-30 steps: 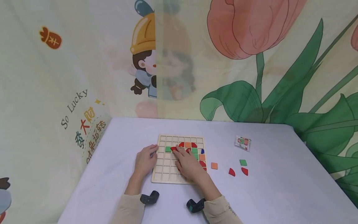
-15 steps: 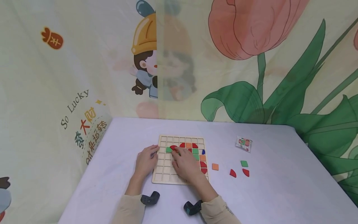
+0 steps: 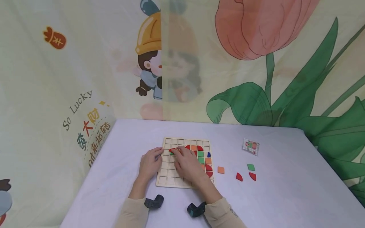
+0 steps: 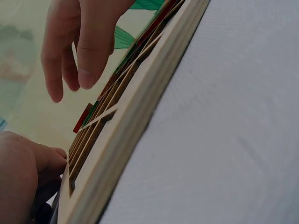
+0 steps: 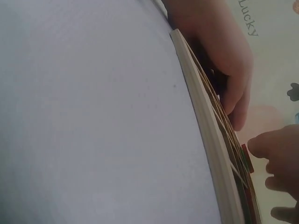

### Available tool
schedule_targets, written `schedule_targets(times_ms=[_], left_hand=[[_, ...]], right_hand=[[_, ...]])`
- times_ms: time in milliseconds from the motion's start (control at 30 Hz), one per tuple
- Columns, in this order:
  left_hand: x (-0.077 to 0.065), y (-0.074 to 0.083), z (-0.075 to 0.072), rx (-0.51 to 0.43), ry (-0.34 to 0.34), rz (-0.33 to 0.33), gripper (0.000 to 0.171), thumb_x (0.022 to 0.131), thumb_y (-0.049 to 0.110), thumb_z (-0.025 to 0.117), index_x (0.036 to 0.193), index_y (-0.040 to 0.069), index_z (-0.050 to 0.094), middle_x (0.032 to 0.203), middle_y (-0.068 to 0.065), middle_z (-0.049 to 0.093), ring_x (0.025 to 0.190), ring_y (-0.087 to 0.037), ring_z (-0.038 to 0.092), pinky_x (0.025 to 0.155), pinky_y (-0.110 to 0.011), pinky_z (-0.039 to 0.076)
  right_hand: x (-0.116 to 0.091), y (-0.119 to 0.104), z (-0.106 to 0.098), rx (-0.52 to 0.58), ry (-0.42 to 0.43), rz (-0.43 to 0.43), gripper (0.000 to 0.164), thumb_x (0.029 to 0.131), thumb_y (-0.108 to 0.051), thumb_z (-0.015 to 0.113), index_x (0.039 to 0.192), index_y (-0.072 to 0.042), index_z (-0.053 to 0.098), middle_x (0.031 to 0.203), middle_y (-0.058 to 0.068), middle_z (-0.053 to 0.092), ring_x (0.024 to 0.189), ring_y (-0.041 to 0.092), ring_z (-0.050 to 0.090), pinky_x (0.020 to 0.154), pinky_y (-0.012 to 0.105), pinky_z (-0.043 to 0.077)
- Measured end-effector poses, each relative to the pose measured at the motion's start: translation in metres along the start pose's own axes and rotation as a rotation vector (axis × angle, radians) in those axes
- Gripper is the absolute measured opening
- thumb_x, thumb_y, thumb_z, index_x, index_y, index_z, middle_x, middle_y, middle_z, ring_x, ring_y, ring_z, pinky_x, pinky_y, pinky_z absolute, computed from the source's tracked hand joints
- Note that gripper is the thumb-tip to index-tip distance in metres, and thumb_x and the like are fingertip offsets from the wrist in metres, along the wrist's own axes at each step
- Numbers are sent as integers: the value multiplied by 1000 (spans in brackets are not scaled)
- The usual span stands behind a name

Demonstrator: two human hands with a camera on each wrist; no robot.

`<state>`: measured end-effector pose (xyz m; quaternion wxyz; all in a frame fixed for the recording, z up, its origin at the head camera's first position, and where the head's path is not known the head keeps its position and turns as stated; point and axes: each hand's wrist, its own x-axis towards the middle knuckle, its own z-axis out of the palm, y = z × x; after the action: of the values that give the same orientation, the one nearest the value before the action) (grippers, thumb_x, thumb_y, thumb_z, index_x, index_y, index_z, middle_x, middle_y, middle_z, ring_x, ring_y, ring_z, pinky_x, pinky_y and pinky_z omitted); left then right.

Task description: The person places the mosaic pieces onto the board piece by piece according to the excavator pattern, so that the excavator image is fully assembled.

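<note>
A square wooden grid board lies on the white table with several coloured tiles in its cells. At the board's left edge, my left hand holds on with bent fingers; part of its grip is hidden. My right hand reaches over the middle of the board, fingers mostly extended, and its index fingertip touches a red quarter-circle tile. This red tile overlaps a green square tile, of which only a strip shows. In the left wrist view the red tile stands raised above the grid.
Right of the board lie an orange square tile, a green square tile, and two red quarter-circle tiles, one nearer the board. A small printed packet sits farther back. Patterned curtains hang behind the table.
My right fingertips have moved left, sliding the red tile from beside the green tile onto it. My left hand stays at the board's edge.
</note>
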<state>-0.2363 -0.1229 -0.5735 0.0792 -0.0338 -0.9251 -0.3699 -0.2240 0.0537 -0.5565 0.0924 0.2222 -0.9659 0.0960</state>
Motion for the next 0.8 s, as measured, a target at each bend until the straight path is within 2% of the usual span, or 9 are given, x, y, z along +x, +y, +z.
schedule_targets(times_ms=[233,533,800], left_hand=[[0,0,2,15,13,16,34,89,13,57,121,10,65,131,-4,61,129,-27,50,105,-51,36],[-1,-2,0,7,16,13,34,88,13,57,121,10,65,131,-4,61,128,-26,50,104,-51,36],[0,0,1,6,18,22,35,88,12,58,122,9,65,131,-5,61,128,-27,50,104,-52,37]], right_hand=[[-1,-6,4,-93,-61,36,55,94,-44,51,143,-18,44,142,4,48,134,24,43,110,51,35],[1,-9,8,-96,-104,-3,51,98,-44,43,145,-25,41,151,-1,38,139,25,35,111,54,32],[2,-10,11,-132,-83,-19,48,99,-43,42,144,-27,41,151,-2,38,136,25,37,109,53,33]])
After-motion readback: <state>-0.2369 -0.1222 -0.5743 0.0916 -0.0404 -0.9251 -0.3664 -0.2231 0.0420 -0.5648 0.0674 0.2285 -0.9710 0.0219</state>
